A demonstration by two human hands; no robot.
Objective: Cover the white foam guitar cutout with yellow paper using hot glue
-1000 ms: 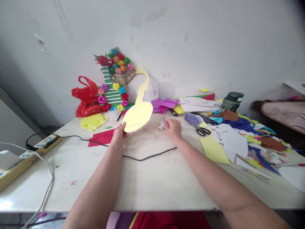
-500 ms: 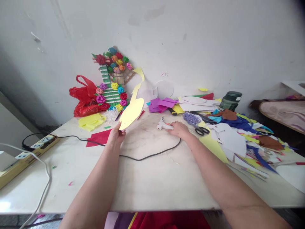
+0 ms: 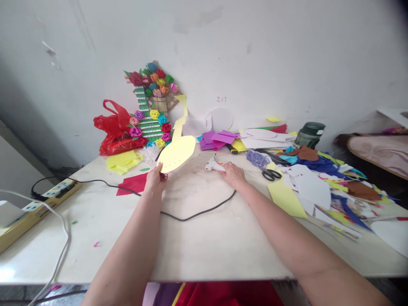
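Note:
My left hand [image 3: 157,177] grips the lower edge of a pale yellow paper cutout [image 3: 177,153], closed on it. The cutout has an oval body with a row of small dark marks and a narrow, bent strip rising from its top. In my right hand [image 3: 235,174] is the handle of a white hot glue gun [image 3: 213,164], fingers wrapped round it, its nozzle pointing left. A black cord [image 3: 188,219] runs from near my right hand across the table, passing by my left forearm. A red paper sheet [image 3: 131,185] lies beside my left hand.
Flower-covered craft pieces [image 3: 150,127] lean on the wall near a red plastic bag [image 3: 116,134]. Purple paper [image 3: 216,139], purple yarn [image 3: 256,159], black scissors [image 3: 271,174] and many paper scraps [image 3: 309,182] lie right. A power strip [image 3: 41,206] sits left; a dark bottle [image 3: 310,135] stands behind.
My right hand has drawn the glue gun slightly left and nearer to me. The yellow cutout has tilted, its body turning more sideways and its strip more upright.

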